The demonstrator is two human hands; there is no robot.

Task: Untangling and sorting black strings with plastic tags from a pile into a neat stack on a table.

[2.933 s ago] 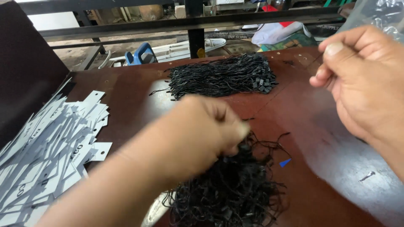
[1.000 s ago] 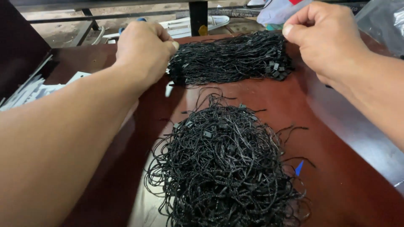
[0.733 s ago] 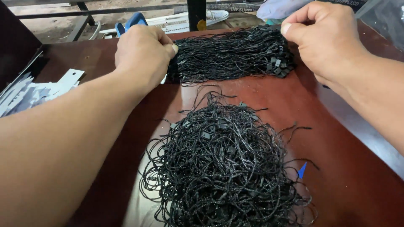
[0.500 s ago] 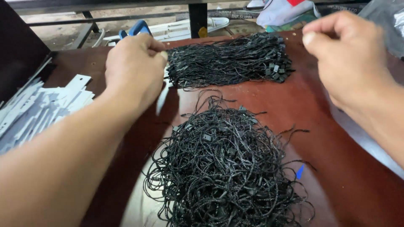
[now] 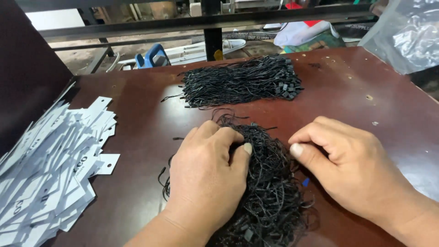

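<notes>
A tangled heap of black strings with small plastic clasps (image 5: 270,183) lies on the dark red-brown table (image 5: 137,119) near me. My left hand (image 5: 208,174) rests on the heap's left side, its fingers curled into the strings. My right hand (image 5: 347,167) presses in from the right, thumb and fingers pinching at strands. Farther back lies a second, neatly aligned bundle of the same black strings (image 5: 240,81), untouched by either hand.
A spread pile of white paper tags (image 5: 50,169) covers the table's left side beside a dark upright panel (image 5: 23,73). A clear plastic bag (image 5: 407,36) sits at the back right. A black metal rail (image 5: 212,27) runs behind the table.
Both hands have come back from the far aligned bundle and now sit on the near tangled heap. The view has tilted down.
</notes>
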